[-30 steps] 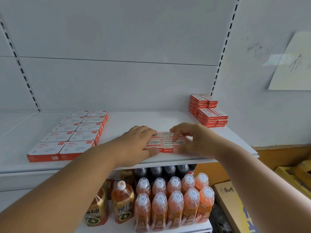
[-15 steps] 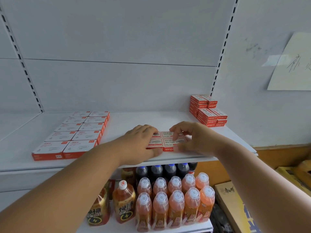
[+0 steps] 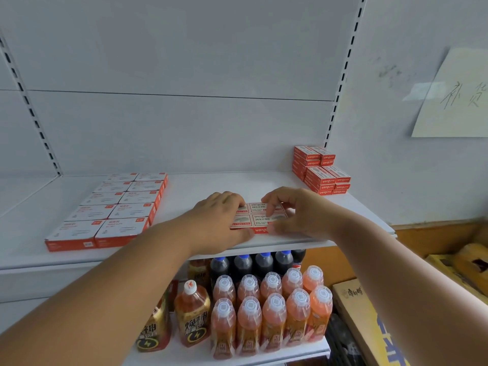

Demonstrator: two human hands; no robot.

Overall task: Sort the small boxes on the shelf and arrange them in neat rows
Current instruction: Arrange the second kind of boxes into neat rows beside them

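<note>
Right fingers (image 3: 272, 210) curl down onto the small red-and-white cardboard staple boxes (image 3: 260, 219), pinching at their right side, thumb at the front edge, probably to square them up. The left hand (image 3: 220, 220) lies flattened over the block's left side, bracing it. That cluster sits near the white metal shelf's (image 3: 200, 186) front lip. Larger white-topped orange boxes (image 3: 116, 207) form two tidy rows to the left; a red stack (image 3: 320, 169) waits at the back right.

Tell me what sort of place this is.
Most likely a small shop. White slotted retail shelving carries flat rows of stationery boxes, with shrink-wrapped drink bottles stocked on the shelf below.
</note>
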